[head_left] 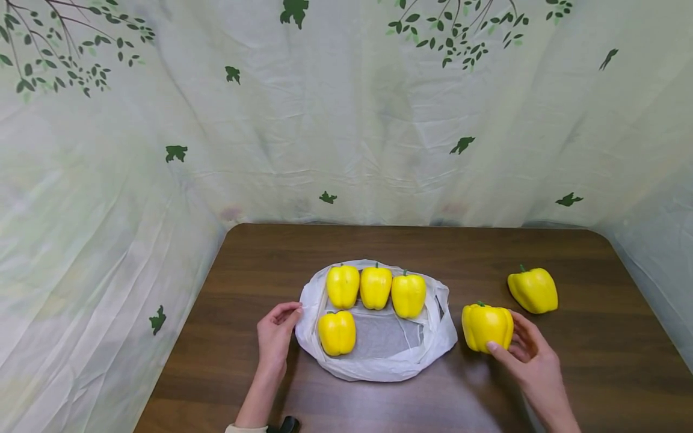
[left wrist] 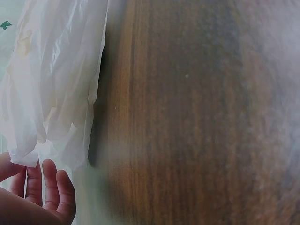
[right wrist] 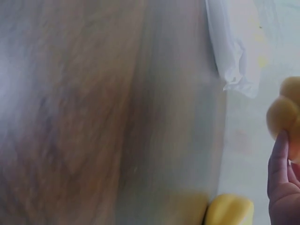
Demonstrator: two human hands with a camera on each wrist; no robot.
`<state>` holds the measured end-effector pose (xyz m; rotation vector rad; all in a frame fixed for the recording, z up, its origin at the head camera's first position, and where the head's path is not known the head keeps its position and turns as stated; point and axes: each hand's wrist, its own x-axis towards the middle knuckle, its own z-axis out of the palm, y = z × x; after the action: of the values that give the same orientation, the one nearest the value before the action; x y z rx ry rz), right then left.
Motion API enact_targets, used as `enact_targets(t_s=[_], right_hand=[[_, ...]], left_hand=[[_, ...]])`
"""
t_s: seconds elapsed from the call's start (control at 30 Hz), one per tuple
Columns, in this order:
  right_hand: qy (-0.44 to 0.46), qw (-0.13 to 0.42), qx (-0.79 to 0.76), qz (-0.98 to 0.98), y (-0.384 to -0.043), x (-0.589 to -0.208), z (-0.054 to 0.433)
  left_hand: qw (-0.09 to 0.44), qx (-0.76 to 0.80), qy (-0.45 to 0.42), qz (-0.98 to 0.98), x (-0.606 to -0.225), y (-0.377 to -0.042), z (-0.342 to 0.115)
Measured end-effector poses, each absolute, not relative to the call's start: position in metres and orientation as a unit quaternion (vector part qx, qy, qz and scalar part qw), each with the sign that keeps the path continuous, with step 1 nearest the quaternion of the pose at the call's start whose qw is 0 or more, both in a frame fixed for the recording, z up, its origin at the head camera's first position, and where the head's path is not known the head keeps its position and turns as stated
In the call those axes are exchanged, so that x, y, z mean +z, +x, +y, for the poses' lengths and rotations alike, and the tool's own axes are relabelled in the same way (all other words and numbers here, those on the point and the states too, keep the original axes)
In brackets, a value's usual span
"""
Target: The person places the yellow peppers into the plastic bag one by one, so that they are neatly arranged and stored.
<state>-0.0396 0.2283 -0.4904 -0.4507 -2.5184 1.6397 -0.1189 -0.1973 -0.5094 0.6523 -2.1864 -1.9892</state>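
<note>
A white plastic bag [head_left: 373, 367] lies spread on the table with its mouth facing up. Several yellow bell peppers [head_left: 343, 287] sit inside it, most in a row at the back and one at the front left. At the bag's left edge, my left hand [head_left: 278, 337] pinches the rim between thumb and fingers; the left wrist view shows the plastic [left wrist: 61, 84] reaching the fingertips. To the right of the bag, my right hand [head_left: 533, 358] grips another yellow bell pepper [head_left: 487, 326] from its right side, stem up. The right wrist view shows that pepper only partly.
One more yellow bell pepper [head_left: 533, 290] lies tilted on the brown wooden table [head_left: 260, 252], behind and right of my right hand. A pale leaf-patterned curtain [head_left: 357, 150] hangs at the back and sides. A small black object [head_left: 290, 424] shows at the front edge.
</note>
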Motion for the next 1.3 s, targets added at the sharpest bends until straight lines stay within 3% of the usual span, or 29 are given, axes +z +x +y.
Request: enact_targets(t_s=[0.47, 0.77, 1.3], right_hand=[[-0.152, 0.003, 0.568, -0.809, -0.045, -0.484, 0.204], [-0.133, 0.01, 0.582, -0.802, -0.047, -0.482, 0.19], [-0.124, -0.027, 0.608, -0.784, -0.05, -0.48, 0.169]], left_hand=[[0.077, -0.668, 0.2, -0.713, -0.51, -0.118, -0.195], [0.08, -0.655, 0.208, -0.722, -0.514, -0.119, -0.196], [0.07, -0.655, 0.21, -0.722, -0.515, -0.119, -0.194]])
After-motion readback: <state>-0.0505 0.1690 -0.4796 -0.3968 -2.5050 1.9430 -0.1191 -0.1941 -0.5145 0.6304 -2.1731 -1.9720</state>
